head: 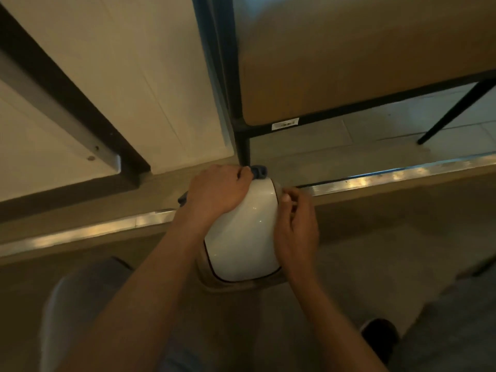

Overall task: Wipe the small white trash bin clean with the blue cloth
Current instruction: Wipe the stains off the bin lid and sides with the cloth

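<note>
Bin lay on its side on the floor, near a table leg. Left hand gripped the cloth — pressed to the bin's far left edge. Right hand — fingers curled — held its right side.

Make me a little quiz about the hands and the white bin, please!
1. True or false: the left hand holds the blue cloth against the bin.
2. Which side of the bin does the right hand touch? A) the left side B) the right side C) it touches nothing
3. Fill in: the black leg just behind the bin belongs to a ____.

Key: 1 true; 2 B; 3 table.
</note>
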`<state>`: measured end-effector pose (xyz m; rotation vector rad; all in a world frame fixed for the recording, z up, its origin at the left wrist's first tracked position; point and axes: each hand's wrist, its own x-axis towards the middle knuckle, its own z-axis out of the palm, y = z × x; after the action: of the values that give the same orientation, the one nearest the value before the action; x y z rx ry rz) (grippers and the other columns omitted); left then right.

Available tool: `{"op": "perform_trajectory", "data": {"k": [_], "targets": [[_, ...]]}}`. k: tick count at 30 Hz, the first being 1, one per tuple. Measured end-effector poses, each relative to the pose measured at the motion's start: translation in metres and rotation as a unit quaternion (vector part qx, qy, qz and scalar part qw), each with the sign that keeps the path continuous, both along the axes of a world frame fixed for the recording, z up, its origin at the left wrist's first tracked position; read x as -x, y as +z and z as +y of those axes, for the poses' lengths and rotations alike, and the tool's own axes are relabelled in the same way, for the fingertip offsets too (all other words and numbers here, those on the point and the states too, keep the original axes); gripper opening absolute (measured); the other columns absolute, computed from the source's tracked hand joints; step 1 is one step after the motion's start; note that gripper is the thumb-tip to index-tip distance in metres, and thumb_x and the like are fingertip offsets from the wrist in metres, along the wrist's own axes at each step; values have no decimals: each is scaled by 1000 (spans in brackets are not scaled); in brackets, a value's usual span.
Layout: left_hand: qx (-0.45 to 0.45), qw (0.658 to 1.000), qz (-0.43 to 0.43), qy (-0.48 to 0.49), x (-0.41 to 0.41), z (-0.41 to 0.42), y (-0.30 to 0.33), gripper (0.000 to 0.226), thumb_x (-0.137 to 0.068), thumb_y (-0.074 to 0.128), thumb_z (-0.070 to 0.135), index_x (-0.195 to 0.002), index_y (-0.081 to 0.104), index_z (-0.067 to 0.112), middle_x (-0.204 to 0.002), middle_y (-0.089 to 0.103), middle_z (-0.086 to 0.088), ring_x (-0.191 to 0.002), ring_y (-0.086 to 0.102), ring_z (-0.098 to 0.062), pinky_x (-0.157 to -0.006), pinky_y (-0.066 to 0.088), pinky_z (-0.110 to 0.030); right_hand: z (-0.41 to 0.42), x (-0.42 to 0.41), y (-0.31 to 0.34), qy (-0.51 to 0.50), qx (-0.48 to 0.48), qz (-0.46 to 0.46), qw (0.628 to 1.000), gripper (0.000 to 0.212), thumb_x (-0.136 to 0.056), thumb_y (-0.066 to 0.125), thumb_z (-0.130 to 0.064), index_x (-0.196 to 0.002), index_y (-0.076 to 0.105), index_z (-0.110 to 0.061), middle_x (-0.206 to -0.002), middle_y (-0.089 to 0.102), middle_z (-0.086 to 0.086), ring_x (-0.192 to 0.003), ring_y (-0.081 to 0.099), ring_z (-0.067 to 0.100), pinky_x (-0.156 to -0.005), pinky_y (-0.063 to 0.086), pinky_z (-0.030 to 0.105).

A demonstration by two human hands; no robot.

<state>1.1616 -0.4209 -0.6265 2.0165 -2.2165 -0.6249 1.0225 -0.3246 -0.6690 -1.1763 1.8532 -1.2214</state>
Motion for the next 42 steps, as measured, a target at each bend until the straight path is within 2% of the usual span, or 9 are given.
{"op": "perform_trajectory", "data": {"k": [6, 13, 16, 19, 22, 28, 32, 37, 42], "targets": [[0, 997, -38, -68, 37, -7, 9, 44, -107, 28, 44, -108, 67, 22, -97, 64, -6, -72, 51, -15, -71, 43, -35, 15, 4, -4, 5, 7, -53, 999, 36, -104, 41, -38, -136, 54, -27, -127, 56, -11, -112, 53, -1, -89, 42, 12], [84, 956, 58, -274, 44, 18, 14, 39, -108, 34, 43, -123, 67, 29, -127, 66, 6, -109, 60, -14, -93, 46, -33, 32, 1, -16, -60, 50, -114, 990, 29, -102, 41, -39, -125, 53, -25, -110, 57, -8, -97, 56, -8, -76, 43, 5], [60, 972, 46, -222, 32, 11, 13, 37, -108, 36, 41, -124, 66, 26, -127, 66, 1, -102, 55, -12, -86, 36, -28, 27, -11, -21, -39, 40, -110, 992, 35, -102, 40, -44, -132, 50, -27, -119, 56, -9, -104, 56, -6, -82, 46, 10], [21, 988, -35, -147, 39, -2, 11, 42, -108, 29, 47, -114, 66, 29, -110, 67, -2, -84, 52, -10, -71, 37, -30, 22, -21, -25, -40, 32, -114, 992, 38, -103, 39, -47, -134, 50, -28, -126, 56, -9, -109, 55, -4, -84, 44, 9], [42, 981, -46, -182, 57, -1, 7, 42, -107, 32, 46, -101, 68, 24, -92, 65, 1, -77, 56, -12, -69, 44, -31, 19, -20, -27, -65, 38, -111, 991, 35, -105, 37, -44, -129, 56, -26, -116, 60, -10, -103, 57, -3, -81, 44, 8], [126, 943, 28, -308, 33, 21, -6, 49, -105, 24, 50, -120, 67, 30, -126, 65, 8, -120, 54, -15, -103, 42, -39, 17, -27, -35, -124, 91, -78, 985, 34, -106, 30, -35, -101, 57, -14, -90, 55, -1, -78, 55, 13, -68, 47, 28], [126, 941, 24, -313, 17, 27, -3, 52, -102, 29, 57, -136, 58, 31, -140, 56, 8, -133, 46, -20, -109, 39, -46, 17, -22, -37, -133, 92, -90, 983, 19, -104, 37, -21, -98, 55, -17, -88, 55, 1, -76, 54, 10, -68, 45, 22], [187, 946, 33, -265, 3, 31, 1, 46, -98, 39, 48, -131, 63, 27, -129, 65, 1, -116, 53, -22, -95, 45, -42, 16, -24, -36, -129, 100, -78, 984, 22, -101, 38, -26, -100, 58, -18, -91, 59, 0, -82, 57, 9, -73, 48, 24], [211, 951, 105, -201, 3, 35, 14, 34, -100, 52, 37, -126, 67, 22, -118, 69, 0, -100, 56, -15, -81, 39, -24, 14, -14, -32, -113, 94, -83, 986, 22, -100, 44, -15, -105, 65, -17, -100, 64, -1, -93, 60, 5, -83, 49, 26]]}}
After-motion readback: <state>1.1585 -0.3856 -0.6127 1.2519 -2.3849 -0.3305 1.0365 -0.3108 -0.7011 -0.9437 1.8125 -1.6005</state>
